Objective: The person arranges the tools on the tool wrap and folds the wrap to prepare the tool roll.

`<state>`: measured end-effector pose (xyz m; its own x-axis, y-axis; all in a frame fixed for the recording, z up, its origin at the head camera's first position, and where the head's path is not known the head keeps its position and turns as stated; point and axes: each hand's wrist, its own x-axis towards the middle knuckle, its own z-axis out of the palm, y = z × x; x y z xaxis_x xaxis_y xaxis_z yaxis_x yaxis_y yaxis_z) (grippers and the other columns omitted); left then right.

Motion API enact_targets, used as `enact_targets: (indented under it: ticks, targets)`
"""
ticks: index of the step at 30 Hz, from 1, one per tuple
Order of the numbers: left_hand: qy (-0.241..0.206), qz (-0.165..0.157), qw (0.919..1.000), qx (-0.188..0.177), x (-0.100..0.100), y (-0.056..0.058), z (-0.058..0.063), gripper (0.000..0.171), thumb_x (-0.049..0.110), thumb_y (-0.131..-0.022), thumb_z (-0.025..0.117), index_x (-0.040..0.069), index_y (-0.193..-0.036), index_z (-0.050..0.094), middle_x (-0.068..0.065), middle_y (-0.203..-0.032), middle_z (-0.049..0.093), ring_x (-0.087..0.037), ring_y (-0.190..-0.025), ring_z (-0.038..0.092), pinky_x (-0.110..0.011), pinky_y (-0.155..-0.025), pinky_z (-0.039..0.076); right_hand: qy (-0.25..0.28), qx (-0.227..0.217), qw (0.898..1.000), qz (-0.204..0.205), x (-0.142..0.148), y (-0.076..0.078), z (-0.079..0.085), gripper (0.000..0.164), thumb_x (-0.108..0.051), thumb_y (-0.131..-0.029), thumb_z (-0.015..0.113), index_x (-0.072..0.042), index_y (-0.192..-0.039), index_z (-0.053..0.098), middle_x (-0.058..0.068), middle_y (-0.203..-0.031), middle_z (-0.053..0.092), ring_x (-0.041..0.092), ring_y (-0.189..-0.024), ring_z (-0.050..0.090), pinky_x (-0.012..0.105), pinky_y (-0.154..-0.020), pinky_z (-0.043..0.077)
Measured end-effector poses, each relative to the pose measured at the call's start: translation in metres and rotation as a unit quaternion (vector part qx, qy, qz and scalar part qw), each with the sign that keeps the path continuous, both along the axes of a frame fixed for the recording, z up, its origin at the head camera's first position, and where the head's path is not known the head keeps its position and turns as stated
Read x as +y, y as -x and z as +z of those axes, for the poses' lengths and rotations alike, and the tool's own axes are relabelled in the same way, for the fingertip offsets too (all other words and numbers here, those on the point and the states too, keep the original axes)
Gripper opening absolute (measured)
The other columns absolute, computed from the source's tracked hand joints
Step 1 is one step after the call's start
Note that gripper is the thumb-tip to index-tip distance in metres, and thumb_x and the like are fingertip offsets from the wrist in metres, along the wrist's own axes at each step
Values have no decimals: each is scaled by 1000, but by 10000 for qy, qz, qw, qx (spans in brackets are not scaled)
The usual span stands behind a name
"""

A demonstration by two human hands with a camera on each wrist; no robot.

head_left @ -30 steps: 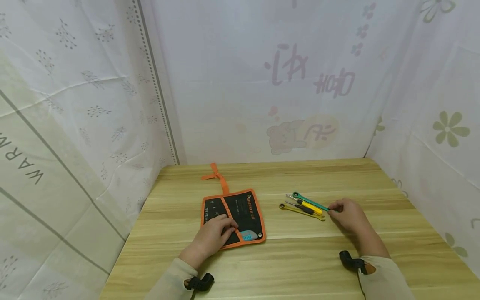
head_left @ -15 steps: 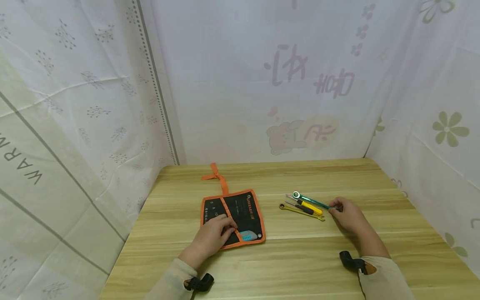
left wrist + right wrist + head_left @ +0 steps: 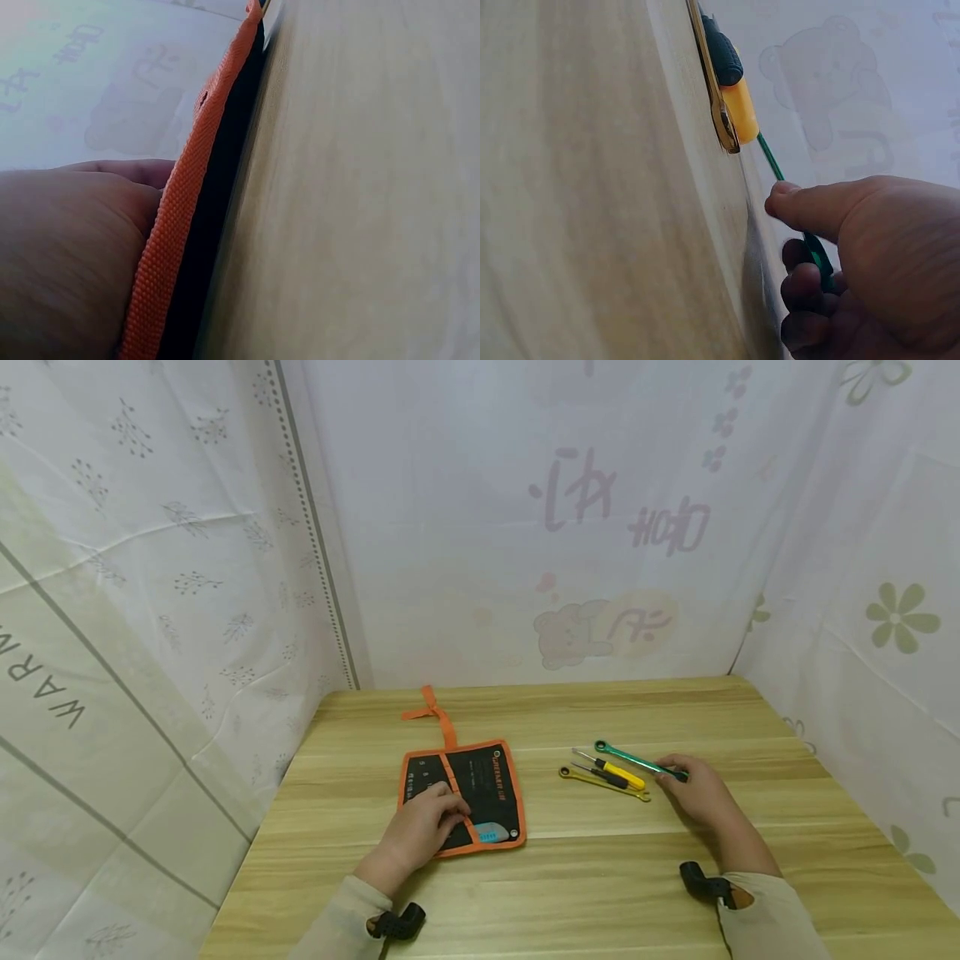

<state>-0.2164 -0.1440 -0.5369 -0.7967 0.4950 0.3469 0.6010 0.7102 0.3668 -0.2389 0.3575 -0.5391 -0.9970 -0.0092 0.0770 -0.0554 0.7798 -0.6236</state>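
Observation:
My right hand [image 3: 700, 791] pinches a green ratchet wrench [image 3: 628, 757] near one end, between thumb and fingers. Its ringed end points left, just past the other tools. In the right wrist view the thumb lies over the green shaft [image 3: 770, 156]. My left hand [image 3: 422, 827] lies over the left part of a black tool pouch [image 3: 483, 781] with orange edging. Thumb and fingertips pinch at the orange pocket band; the exact grip is partly hidden. A blue and grey tool [image 3: 492, 833] shows at the pouch's lower right.
Beside the green wrench lie a yellow-handled screwdriver [image 3: 621, 773], a black-handled screwdriver [image 3: 609, 778] and a gold ratchet wrench [image 3: 600, 782]. An orange strap [image 3: 442, 718] runs from the pouch toward the back of the wooden table [image 3: 540, 893]. Printed curtains surround the table.
The green wrench has slid slightly right and turned in my right hand, its tail now showing past the fingers. My left hand and the pouch have shifted a little left.

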Motion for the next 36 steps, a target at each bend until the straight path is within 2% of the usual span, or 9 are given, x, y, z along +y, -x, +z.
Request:
enact_targets:
  ticks: [7,16,22,27,31,36]
  targets:
    - [67,10,10000,-19,-1,0,0,14,16,-96,79,29,-97,73,14,-94,58,-2,-79,58,-26,-69,54,45,-55,10000,30,-2,-1,1,23,-15,-105,64,-3,-124,71,17,-116,69,36,-106,63,56,-87,50]
    - [82,17,9999,-118,0,-1,-2,15,17,-98,77,31,-98,71,16,-94,56,-1,-81,58,-26,-72,54,46,-144,9999,-50,-2,0,0,26,-23,-107,64,-5,-125,68,13,-112,68,29,-98,62,48,-81,49]
    - [40,-32,9998,-173,2,-1,-2,15,17,-99,76,31,-99,71,17,-94,56,-1,-80,57,-26,-71,54,133,-80,9998,-111,-2,0,-1,25,-26,-108,62,-7,-124,67,13,-112,68,29,-96,60,48,-81,48]
    - [-6,-49,9998,-211,4,-2,-1,14,17,-99,76,30,-99,71,16,-95,57,0,-80,57,-26,-71,54,205,18,9997,-132,-5,-1,2,28,-29,-109,61,-9,-126,66,14,-111,67,31,-96,58,47,-80,47]
    - [-82,-97,9998,-183,5,-2,-2,14,17,-99,76,30,-99,71,17,-95,57,0,-80,57,-25,-71,53,287,151,9994,-68,-10,-3,8,29,-31,-109,60,-9,-127,66,11,-107,66,28,-90,56,42,-76,45]
    - [-146,-123,9998,-107,6,-3,-1,13,17,-98,77,28,-98,72,16,-94,57,0,-79,56,-26,-70,53,461,301,9985,37,-21,-5,15,32,-35,-108,61,-9,-125,68,11,-107,68,26,-88,57,42,-76,48]
